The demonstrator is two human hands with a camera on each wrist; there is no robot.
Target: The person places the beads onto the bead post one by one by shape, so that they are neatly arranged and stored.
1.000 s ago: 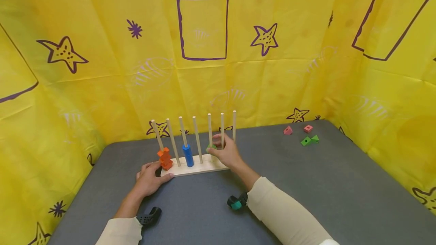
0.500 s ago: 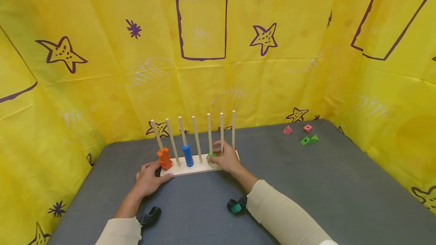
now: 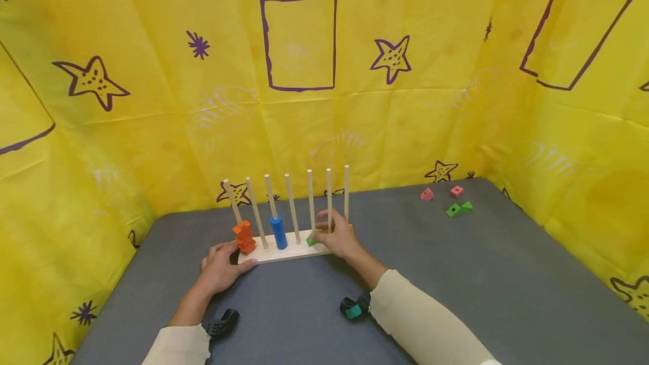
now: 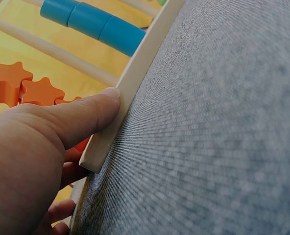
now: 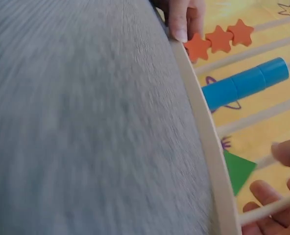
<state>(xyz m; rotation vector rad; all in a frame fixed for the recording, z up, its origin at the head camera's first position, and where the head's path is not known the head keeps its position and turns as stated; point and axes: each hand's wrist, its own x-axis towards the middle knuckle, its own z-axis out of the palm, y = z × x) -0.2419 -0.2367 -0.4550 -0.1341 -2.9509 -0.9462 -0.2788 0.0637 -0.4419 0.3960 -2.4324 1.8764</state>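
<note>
A wooden peg board (image 3: pixel 296 252) with a row of several upright pegs sits on the table. My left hand (image 3: pixel 221 268) grips its left end, thumb against the front edge and fingers behind, as the left wrist view shows. Orange star beads (image 3: pixel 245 238) are stacked on the leftmost peg, and blue cylinder beads (image 5: pixel 248 84) fill the third. Low on the fifth peg sits a green triangular bead (image 5: pixel 238 171), down at the base. My right hand (image 3: pixel 341 237) is around the pegs just beside it, thumb and fingers spread apart from the bead in the right wrist view.
Two pink beads (image 3: pixel 427 194) and two green triangular beads (image 3: pixel 453 210) lie at the back right of the grey table (image 3: pixel 481 275). A yellow patterned cloth (image 3: pixel 304 117) hangs behind and along both sides.
The right hand lowered the green triangular bead down its peg to the base, and its fingers have come away from it. The left hand has kept its grip on the board's end.
</note>
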